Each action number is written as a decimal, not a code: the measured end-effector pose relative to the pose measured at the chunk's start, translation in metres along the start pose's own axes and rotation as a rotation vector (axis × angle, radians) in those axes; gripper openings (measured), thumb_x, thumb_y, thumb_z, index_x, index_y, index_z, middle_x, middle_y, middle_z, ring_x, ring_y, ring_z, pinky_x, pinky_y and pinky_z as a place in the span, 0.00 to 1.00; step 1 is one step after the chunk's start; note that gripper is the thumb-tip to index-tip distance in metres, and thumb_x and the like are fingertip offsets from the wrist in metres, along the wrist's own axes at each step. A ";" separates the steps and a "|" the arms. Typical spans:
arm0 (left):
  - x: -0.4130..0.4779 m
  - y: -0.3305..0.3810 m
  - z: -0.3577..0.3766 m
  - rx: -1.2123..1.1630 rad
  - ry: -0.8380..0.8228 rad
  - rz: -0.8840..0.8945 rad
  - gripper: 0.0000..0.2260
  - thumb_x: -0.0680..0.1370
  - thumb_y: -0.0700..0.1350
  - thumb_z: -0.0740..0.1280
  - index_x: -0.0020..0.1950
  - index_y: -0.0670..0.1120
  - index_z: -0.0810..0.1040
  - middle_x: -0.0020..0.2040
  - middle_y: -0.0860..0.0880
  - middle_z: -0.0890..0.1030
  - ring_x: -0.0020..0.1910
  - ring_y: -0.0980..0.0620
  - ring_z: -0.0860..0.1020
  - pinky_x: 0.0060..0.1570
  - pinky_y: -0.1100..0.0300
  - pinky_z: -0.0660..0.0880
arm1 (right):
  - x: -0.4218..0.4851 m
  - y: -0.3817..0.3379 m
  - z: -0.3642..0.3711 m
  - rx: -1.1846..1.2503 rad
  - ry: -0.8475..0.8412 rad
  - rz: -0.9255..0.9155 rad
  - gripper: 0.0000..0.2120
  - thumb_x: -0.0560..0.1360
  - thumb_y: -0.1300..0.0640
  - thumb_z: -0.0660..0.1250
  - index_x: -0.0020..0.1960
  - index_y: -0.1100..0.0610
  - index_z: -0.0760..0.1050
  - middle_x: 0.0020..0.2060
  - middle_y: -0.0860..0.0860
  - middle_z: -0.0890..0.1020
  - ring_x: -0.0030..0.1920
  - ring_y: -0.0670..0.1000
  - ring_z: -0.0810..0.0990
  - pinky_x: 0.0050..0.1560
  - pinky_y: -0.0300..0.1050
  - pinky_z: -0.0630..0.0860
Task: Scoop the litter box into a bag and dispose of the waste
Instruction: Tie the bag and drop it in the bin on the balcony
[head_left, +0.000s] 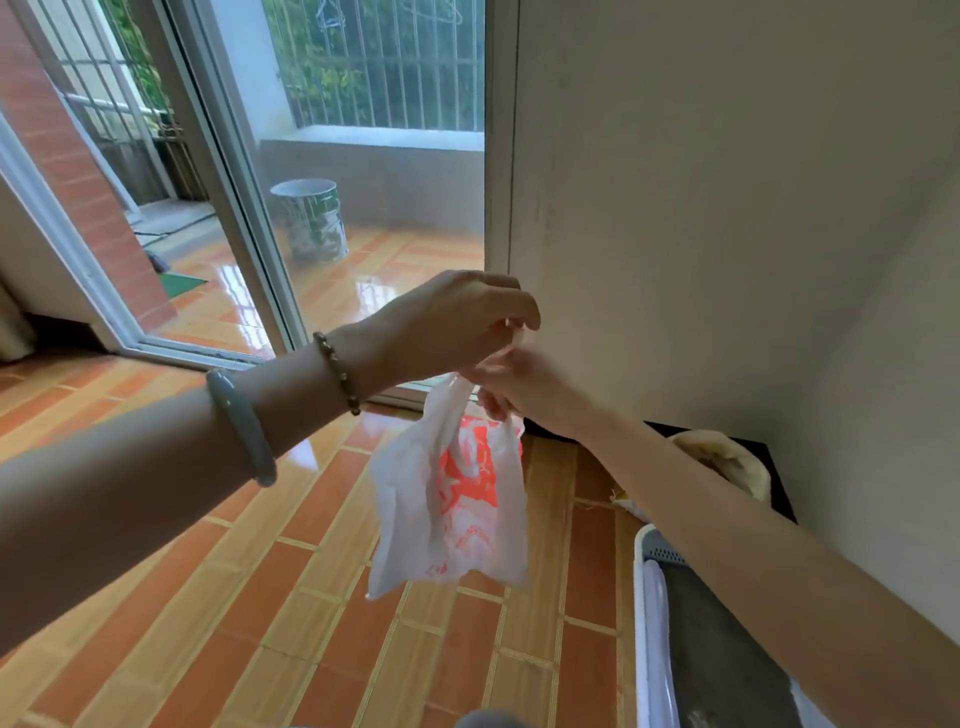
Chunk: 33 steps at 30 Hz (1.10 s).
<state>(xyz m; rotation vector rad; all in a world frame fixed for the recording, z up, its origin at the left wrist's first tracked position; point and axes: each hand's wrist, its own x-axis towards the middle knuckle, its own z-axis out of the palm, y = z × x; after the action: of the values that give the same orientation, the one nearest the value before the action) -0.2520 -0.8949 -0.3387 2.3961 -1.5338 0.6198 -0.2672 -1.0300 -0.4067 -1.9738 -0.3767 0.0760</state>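
Observation:
A small white plastic bag (449, 499) with orange-red print hangs in the air over the tiled floor, its bottom bulging a little. My left hand (452, 322) pinches the bag's handles from above. My right hand (514, 387) grips the gathered neck just below, touching the left hand. The litter box (649, 613), white-rimmed with grey litter inside, sits at the lower right against the wall, partly hidden by my right forearm.
A beige wall stands on the right. A sliding glass door (244, 208) opens onto a wet balcony with a metal bucket (311, 218). A black mat (774, 467) with a tan cloth lies beyond the litter box. Orange floor tiles stretch below the bag.

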 end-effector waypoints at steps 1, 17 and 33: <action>-0.004 -0.002 0.000 -0.056 0.024 -0.060 0.08 0.75 0.38 0.67 0.53 0.42 0.81 0.48 0.47 0.81 0.40 0.52 0.80 0.41 0.61 0.79 | 0.000 0.000 0.001 0.114 0.011 0.012 0.11 0.78 0.58 0.64 0.36 0.56 0.74 0.24 0.51 0.73 0.20 0.45 0.69 0.23 0.36 0.68; -0.094 -0.025 0.043 -0.837 -0.009 -0.703 0.11 0.72 0.40 0.72 0.53 0.45 0.80 0.45 0.38 0.83 0.45 0.39 0.81 0.50 0.37 0.76 | -0.002 -0.020 0.012 0.691 -0.147 0.094 0.10 0.80 0.61 0.55 0.40 0.59 0.69 0.33 0.56 0.75 0.30 0.52 0.71 0.25 0.39 0.69; -0.089 -0.025 0.027 -0.952 -0.097 -0.781 0.09 0.76 0.41 0.68 0.54 0.41 0.82 0.47 0.42 0.84 0.46 0.44 0.83 0.48 0.54 0.79 | -0.006 -0.013 -0.002 -0.345 -0.063 -0.103 0.04 0.69 0.56 0.74 0.41 0.57 0.82 0.37 0.50 0.78 0.37 0.49 0.76 0.39 0.45 0.75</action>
<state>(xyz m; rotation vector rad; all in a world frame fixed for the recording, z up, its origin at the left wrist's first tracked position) -0.2554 -0.8232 -0.4034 1.9647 -0.5460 -0.3373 -0.2755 -1.0291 -0.3948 -2.2909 -0.5619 0.0069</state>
